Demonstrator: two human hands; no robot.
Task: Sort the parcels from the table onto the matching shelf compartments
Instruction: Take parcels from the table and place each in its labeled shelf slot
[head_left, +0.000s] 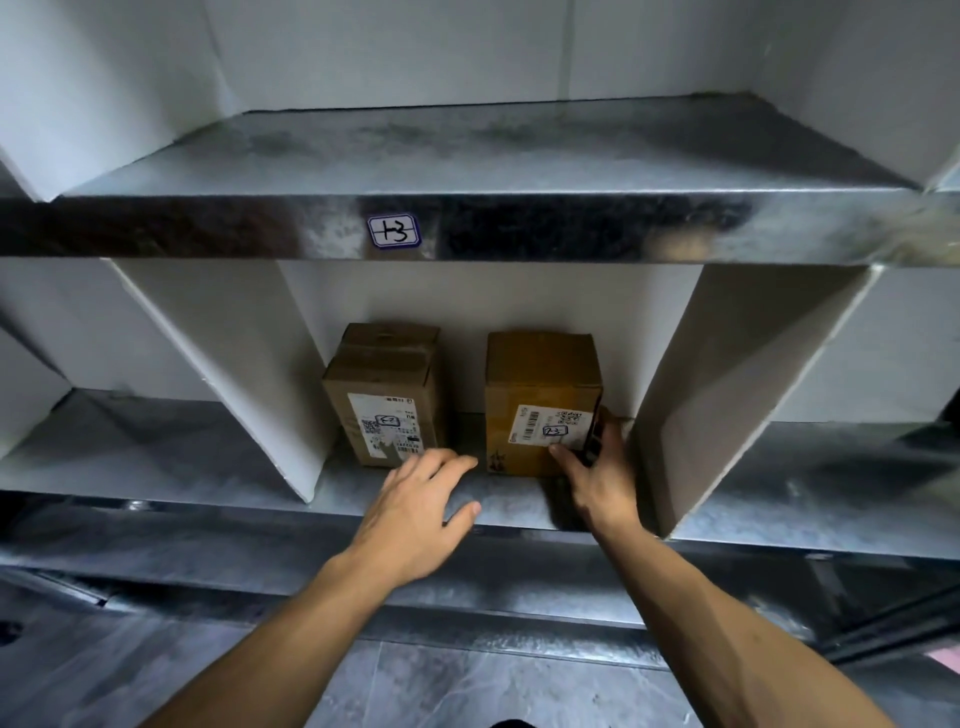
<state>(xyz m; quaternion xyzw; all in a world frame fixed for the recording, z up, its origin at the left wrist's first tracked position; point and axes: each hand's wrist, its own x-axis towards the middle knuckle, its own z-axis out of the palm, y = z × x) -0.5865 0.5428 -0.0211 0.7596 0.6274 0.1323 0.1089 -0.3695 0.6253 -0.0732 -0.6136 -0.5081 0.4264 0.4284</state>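
Two brown cardboard parcels stand in the middle shelf compartment, each labelled. The right hand has its grip around the right parcel at its near right corner. The left hand hovers spread beside the left parcel.

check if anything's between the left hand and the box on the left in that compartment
Nothing visible. The left hand hangs open just in front of the left box, fingertips near its lower front edge. The right hand is on the right box, off to the side.
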